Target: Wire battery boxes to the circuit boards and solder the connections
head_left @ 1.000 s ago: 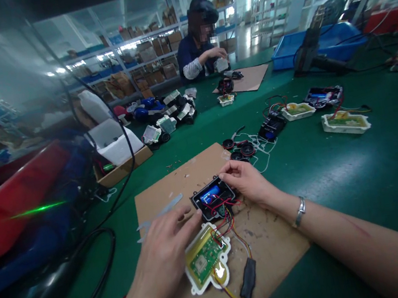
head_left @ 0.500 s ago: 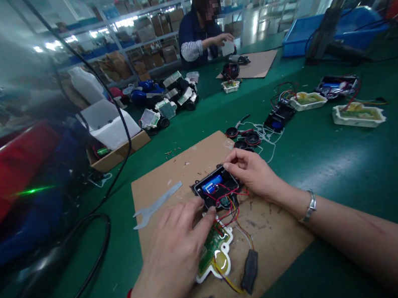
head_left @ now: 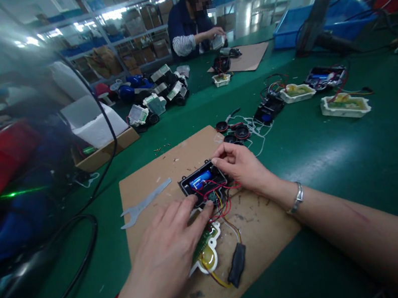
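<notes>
A black plastic housing (head_left: 186, 187) sits open side up on a cardboard sheet (head_left: 140, 187), with a blue cylindrical battery (head_left: 200, 180) and red wires inside. My right hand (head_left: 242, 167) pinches its far right corner between thumb and fingers. At its near left edge, my left hand (head_left: 169, 243) grips with the fingertips and thumb. Partly under the left hand lies a white-edged part with a green circuit board (head_left: 202, 246). Thin wires run from the housing to a black-wrapped connector (head_left: 237, 264) on the cardboard.
A flat grey wrench (head_left: 145, 204) lies left of the housing. Black round speakers (head_left: 241, 133) and wired parts (head_left: 268, 109) stand beyond it. White trays (head_left: 345, 106) are at the right, a foam-lined box (head_left: 107, 150) at the left. A co-worker (head_left: 189, 23) handles a part across the table.
The whole view has shifted a little, so things appear further left and slightly higher. Both hands keep their places on the housing, with the left thumb still at its near edge.
</notes>
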Available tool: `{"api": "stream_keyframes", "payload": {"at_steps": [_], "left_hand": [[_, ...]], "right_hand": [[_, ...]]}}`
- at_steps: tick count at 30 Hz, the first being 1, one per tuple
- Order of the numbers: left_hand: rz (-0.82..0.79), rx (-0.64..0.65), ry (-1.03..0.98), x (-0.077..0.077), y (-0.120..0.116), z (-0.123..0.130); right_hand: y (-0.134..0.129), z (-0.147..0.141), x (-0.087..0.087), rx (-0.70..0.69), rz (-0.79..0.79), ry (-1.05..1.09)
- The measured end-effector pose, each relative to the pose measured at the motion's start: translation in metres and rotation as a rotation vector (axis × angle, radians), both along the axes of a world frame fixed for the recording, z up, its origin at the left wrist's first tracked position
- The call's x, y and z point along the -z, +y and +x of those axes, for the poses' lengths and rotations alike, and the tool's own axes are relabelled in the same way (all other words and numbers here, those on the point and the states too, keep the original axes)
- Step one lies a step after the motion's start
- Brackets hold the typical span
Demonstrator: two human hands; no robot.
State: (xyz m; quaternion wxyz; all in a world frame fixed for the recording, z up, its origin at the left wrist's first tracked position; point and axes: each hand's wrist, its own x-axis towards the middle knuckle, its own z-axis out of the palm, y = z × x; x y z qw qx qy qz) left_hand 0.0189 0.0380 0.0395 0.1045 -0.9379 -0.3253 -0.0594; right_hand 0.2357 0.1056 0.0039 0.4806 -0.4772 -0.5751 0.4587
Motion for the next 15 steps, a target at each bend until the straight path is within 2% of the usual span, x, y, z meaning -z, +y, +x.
{"api": "stream_keyframes", "payload": {"at_steps": [4, 10, 15], "left_hand": [[0.043, 0.004, 0.006, 0.001, -0.002, 0.001], [0.063, 0.030, 0.063, -0.001, -0.002, 0.005], [0.052, -0.085, 0.155, -0.004, -0.006, 0.019]], "right_hand": [[0.002, 0.008, 0.003, -0.083, 0.039, -0.042], [0.004, 0.010, 0.007, -0.064, 0.081, -0.089], [0.003, 0.009, 0.007, -0.052, 0.053, -0.141]]}}
